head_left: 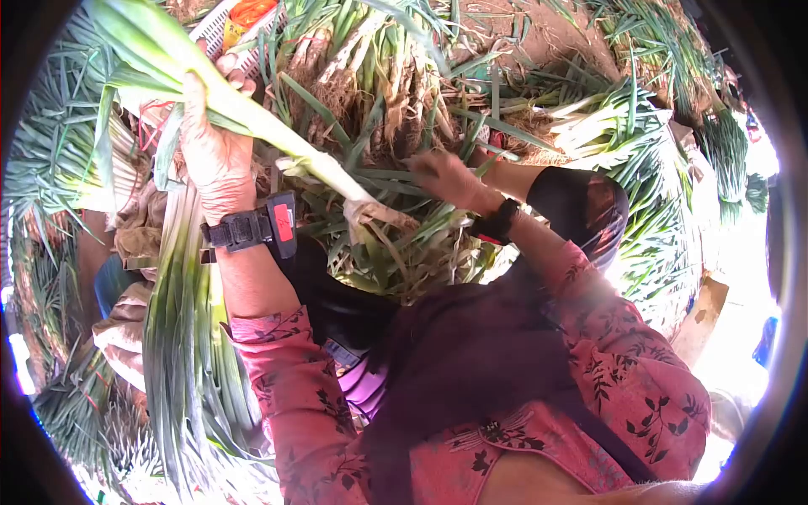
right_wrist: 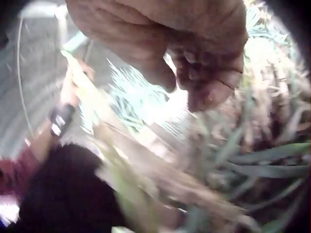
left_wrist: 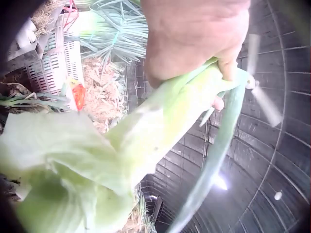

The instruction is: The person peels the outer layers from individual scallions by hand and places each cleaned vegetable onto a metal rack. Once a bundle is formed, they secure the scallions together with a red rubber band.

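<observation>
My left hand (head_left: 217, 160) grips a thick leek (head_left: 290, 139) around its upper shank, the green top rising to the upper left. The leek slants down to the right, its root end (head_left: 391, 217) over a heap of leaves. A loosened outer leaf (left_wrist: 73, 170) hangs wide off the shank in the left wrist view. Just beyond the root end hovers my right hand (head_left: 454, 181), blurred in the head view. The right wrist view has a gap between its thumb and loosely bent fingers (right_wrist: 209, 87), with nothing held there.
Discarded leaves (head_left: 396, 261) pile up between the knees. Bundled leeks (head_left: 623, 143) lie on the right, and more leeks (head_left: 181, 337) stand by the left arm. A white plastic basket (head_left: 215, 25) with an orange packet (head_left: 248, 15) is at the upper left.
</observation>
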`<state>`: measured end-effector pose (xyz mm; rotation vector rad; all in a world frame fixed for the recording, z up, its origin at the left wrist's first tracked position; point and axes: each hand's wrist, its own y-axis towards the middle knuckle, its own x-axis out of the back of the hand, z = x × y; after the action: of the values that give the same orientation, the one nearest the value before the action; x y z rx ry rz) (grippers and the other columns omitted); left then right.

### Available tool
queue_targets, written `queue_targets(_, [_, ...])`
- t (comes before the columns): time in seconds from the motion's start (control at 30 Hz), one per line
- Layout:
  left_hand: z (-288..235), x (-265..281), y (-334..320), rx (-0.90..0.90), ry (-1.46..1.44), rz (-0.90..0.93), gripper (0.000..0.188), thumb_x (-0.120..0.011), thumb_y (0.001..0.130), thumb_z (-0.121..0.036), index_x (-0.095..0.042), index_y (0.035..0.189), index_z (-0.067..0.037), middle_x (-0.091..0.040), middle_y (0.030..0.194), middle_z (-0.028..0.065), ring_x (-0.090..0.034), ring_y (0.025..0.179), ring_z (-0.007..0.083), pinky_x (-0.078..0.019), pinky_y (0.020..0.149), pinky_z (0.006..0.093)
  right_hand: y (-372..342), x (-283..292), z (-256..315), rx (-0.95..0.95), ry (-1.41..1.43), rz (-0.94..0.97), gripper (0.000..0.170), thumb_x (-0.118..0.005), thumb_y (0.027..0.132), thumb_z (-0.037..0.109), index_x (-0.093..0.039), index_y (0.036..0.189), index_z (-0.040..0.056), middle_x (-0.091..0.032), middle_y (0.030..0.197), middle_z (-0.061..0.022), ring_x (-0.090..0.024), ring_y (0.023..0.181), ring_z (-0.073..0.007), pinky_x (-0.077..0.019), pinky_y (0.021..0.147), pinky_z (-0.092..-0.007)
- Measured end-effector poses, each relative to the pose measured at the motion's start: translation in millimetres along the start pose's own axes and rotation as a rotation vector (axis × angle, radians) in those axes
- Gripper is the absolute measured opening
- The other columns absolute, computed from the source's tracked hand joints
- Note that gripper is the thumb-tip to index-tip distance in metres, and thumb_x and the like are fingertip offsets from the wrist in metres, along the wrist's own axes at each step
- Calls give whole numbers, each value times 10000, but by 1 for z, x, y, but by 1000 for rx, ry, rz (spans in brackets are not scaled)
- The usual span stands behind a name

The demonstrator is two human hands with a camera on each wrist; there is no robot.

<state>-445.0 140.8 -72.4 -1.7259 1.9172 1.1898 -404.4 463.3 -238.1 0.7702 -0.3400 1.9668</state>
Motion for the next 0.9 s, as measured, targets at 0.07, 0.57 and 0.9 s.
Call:
queue_targets(0.07, [8,-11,-2,8,24,-71,332,-576,934,-151,-495,1199,32,-613,1015,132,-587,870,219,-504,842,384,32,17,73,95,450,-47,329,-678,825,79,-561,1132,53,-620,959,-35,-588,755,-128,-481,660,-259])
queue_targets(0.57, [20,0,3,-87,33,-340,226,-635,893,-121,-540,1057,2,-592,886,82,-581,736,189,-534,788,377,36,2,159,855,-540,-77,256,-596,726,120,-499,959,76,-538,893,-61,-593,844,-204,-504,678,-322])
queue_targets(0.9, [2,14,-1,-268,97,-506,214,-652,871,-159,-539,949,5,-556,842,72,-560,772,175,-508,913,384,62,5,151,772,154,-313,184,-667,734,62,-508,822,90,-508,845,-62,-517,831,-240,-426,733,-347])
